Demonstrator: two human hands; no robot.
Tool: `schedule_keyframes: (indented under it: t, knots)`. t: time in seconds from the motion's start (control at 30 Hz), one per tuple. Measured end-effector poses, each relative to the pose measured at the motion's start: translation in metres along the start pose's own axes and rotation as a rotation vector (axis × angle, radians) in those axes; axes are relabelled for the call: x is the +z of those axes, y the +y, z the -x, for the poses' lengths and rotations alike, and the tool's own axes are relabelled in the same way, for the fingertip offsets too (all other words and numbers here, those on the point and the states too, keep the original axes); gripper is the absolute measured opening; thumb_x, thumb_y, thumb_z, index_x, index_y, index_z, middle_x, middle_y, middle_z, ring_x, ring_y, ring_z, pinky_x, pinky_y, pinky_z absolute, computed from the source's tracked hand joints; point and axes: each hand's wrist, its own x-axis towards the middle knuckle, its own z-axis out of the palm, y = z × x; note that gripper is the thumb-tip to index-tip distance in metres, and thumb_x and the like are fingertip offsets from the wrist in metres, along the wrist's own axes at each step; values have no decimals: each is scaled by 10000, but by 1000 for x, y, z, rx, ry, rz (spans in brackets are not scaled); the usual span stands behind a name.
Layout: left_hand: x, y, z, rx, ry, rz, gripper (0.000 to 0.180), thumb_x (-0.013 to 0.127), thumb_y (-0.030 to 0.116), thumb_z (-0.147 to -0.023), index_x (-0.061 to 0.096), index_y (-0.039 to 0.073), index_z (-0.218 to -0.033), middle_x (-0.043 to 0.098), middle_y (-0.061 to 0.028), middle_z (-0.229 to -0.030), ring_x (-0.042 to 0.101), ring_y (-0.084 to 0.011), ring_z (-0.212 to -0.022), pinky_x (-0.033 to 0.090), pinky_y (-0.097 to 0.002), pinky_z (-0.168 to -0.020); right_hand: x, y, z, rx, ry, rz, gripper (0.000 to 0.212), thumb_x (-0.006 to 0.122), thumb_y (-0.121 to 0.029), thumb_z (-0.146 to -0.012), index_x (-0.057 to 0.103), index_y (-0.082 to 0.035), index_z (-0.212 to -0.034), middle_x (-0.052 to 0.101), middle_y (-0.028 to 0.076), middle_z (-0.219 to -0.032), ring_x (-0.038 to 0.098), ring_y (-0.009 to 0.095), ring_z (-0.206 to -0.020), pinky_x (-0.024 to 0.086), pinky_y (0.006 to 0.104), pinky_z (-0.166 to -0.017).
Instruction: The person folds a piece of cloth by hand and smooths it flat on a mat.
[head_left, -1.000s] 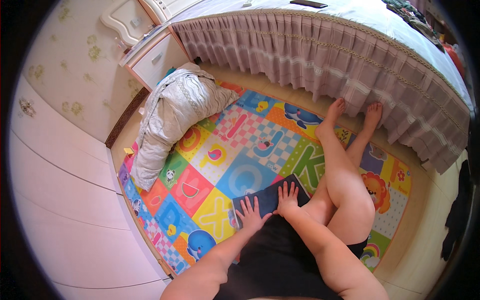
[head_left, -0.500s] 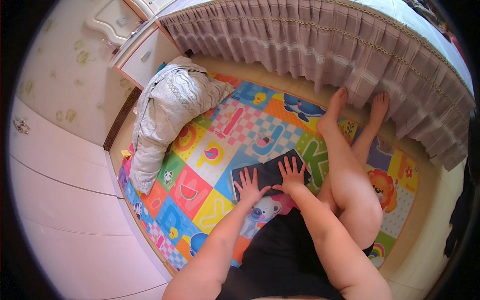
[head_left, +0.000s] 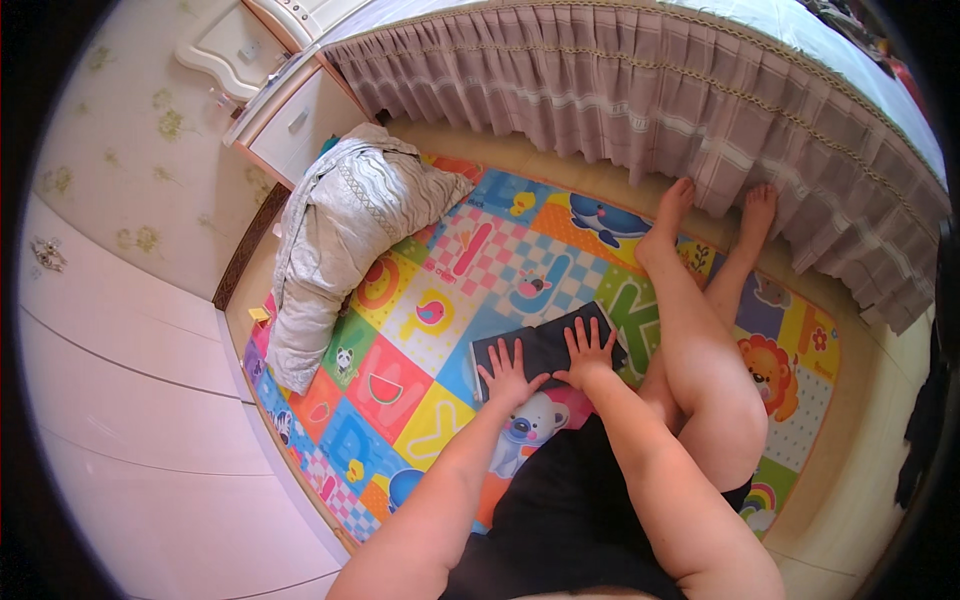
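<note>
A dark grey folded cloth (head_left: 541,343) lies flat on a colourful play mat (head_left: 448,362). Its shape is a long rectangle, and a lighter strip shows along the left edge. My left hand (head_left: 511,378) rests palm down on the left part of it, fingers spread. On the right part lies my right hand (head_left: 588,354), also flat with the fingers apart. The two thumbs almost meet near the cloth's front edge. What kind of garment or cloth it is, I cannot tell.
A crumpled pale grey quilt (head_left: 345,230) lies on the mat's left side. Behind it stands a white bedside cabinet (head_left: 298,122). A bed with a pleated skirt (head_left: 560,85) runs along the far side. My bare legs (head_left: 700,340) stretch out at the right. White cupboard panels (head_left: 140,400) line the left.
The whole view has shifted slightly right and down. Both hands remain spread flat on the folded cloth, with no clear movement over it.
</note>
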Motion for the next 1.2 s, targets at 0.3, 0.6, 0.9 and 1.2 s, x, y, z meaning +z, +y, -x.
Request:
schedule_keyframes:
  t: [0.3,0.6,0.9,1.2]
  knots:
    - [20,-4,54,51,33,0,1023,470,736,-759,18,182,-1490,-64,-172,-1537,-73,-382,-1409,21,-668,-1045,25,-18,34,70,-76,89,1084,532,-717,-725,32,-132,-1489,-113,145,-1538,-127,431,-1386,41,729,-997]
    - [56,-12,129,45,66,-39,1000,477,709,-776,62,139,-1486,-21,-214,-1526,-32,-413,-1403,50,-693,-1023,47,-35,77,42,-159,208,1119,564,-718,-702,37,-119,-1487,-83,153,-1539,-46,475,-1376,133,736,-977]
    - [64,-9,127,2,135,-68,1002,494,705,-768,88,135,-1485,-3,-225,-1522,-7,-431,-1395,57,-711,-1005,45,-32,73,-3,-210,40,1043,567,-644,-763,40,-107,-1485,-113,177,-1531,-118,471,-1373,49,720,-1006]
    - [42,-11,77,28,158,-44,1016,491,720,-754,82,149,-1488,-32,-202,-1530,-28,-418,-1400,34,-691,-1022,31,-22,44,-37,-34,17,969,554,-596,-796,75,-112,-1485,-79,157,-1540,-93,438,-1390,37,724,-1004]
